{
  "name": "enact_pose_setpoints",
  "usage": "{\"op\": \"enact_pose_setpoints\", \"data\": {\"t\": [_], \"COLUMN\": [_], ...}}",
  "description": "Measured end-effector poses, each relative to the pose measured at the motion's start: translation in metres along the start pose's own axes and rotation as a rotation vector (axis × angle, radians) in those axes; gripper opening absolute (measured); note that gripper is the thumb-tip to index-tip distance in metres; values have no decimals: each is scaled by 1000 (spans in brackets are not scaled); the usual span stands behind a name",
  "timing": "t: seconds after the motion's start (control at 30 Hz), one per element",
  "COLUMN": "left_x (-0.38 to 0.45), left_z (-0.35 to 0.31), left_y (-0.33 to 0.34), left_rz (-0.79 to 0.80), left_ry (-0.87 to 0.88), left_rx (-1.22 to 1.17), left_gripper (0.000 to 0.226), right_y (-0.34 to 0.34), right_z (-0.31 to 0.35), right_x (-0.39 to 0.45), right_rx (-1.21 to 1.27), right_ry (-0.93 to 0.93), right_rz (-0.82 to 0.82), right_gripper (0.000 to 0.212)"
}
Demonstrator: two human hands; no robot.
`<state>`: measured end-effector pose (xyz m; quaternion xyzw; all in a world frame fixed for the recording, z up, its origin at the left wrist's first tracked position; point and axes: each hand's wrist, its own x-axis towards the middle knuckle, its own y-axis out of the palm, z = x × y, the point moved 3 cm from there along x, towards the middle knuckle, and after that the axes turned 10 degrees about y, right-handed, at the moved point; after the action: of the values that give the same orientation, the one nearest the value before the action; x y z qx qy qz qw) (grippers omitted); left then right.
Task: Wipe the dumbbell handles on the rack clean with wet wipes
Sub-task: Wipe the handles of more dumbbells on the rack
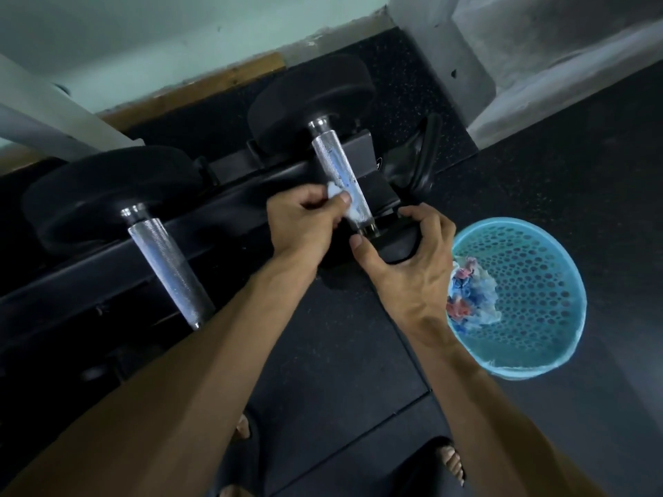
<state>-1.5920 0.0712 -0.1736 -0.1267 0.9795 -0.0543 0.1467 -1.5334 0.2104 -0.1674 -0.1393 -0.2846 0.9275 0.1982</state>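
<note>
Head view: I look down on a black rack (229,206) running from near left to far right, with two dumbbells lying across it. The right dumbbell (312,98) has its knurled metal handle (335,170) pointing toward me. My left hand (305,224) has its grip pinched on a white wet wipe (337,195), thumb and fingers pressing it against the near part of that handle. My right hand (409,260) sits just right of it, fingers curled over the near black head (394,242) of the same dumbbell, thumb at the handle's end. The left dumbbell (107,195) lies well apart, its handle (168,270) bare and untouched by either hand. On the dark floor (592,156) to the right stands a blue perforated basket (538,281) holding crumpled wipes (466,295), partly behind my right wrist. Toes in sandals (448,460) show at the near edge.
</note>
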Motion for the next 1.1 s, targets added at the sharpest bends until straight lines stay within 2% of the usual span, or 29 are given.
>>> {"op": "enact_pose_setpoints", "data": {"t": [0.1, 0.2, 0.27, 0.33, 0.47, 0.5, 0.6, 0.67, 0.73, 0.83, 0.87, 1.0, 1.1], "left_x": [0, -11, -12, -6, 14, 15, -7, -15, -3, 20, 21, -9, -14], "left_z": [-1, 7, 7, -2, -14, -12, -4, -4, -12, -26, -26, -2, 2], "left_y": [0, 1, -1, -3, -9, -8, -3, -3, -3, -5, -5, -1, -3], "left_rz": [-5, 186, 272, 254, -24, -25, 189, 272, 227, -30, -48, 163, 197], "left_ry": [22, -24, -43, 15, 156, 166, 86, 70, 121, 161, 172, 58, 38], "left_rx": [19, 154, 232, 234, 116, 118, 234, 313, 279, 121, 124, 288, 281], "left_gripper": [9, 20, 16, 14, 19, 19, 16, 18, 17, 18, 19, 16, 16], "right_y": [0, -1, -2, -3, -4, -4, -5, -5, -5, -5, -5, -7, -6], "right_z": [-1, -2, -2, -2, -5, -6, -6, -6, -6, -5, -5, -3, -2], "right_x": [0, 1, 1, 2, 3, 4, 4, 4, 3, 3, 3, 2, 1], "right_rx": [-8, -6, -8, -11, -40, -45, -27, -18, -22, -12, -18, -19, -11], "right_ry": [-9, -6, -1, -3, -36, -46, -39, -32, -29, -14, -9, -1, 4], "right_rz": [-7, 11, 29, 42, 78, 83, 86, 90, 99, 111, 118, 109, 108], "right_gripper": [75, 79, 81, 83, 88, 88, 89, 88, 86, 84, 84, 87, 88]}}
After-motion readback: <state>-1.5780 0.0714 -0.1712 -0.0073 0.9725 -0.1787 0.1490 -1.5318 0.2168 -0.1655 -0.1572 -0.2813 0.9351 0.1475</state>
